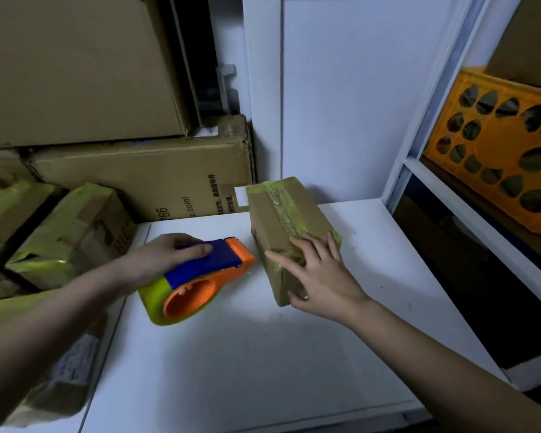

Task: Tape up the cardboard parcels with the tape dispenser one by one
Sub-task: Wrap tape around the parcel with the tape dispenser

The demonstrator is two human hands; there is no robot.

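On the white table (263, 354) a small cardboard parcel (281, 226) lies toward the far right side, near the wall, with a strip of yellowish tape running lengthwise along its top face and down over its near end. The right hand (319, 276) rests on the near end of this parcel: its fingers are spread and mostly straight across the taped top edge, and the thumb lies against the lower near corner. To the left of the parcel, just beside it but apart from it, sits the tape dispenser (200, 279), with a blue handle, an orange body and a yellow-green roll at its near end; it lies on the table surface. The left hand (169, 254) grips the blue handle from above, fingers curled over it. Off the table's left edge stands a group of taped parcels (60, 239), wrapped in the same yellowish tape. Behind them, large cardboard boxes (138, 176) are stacked against the wall. On the right, a white shelf unit (434, 126) holds an orange crate (497, 145).
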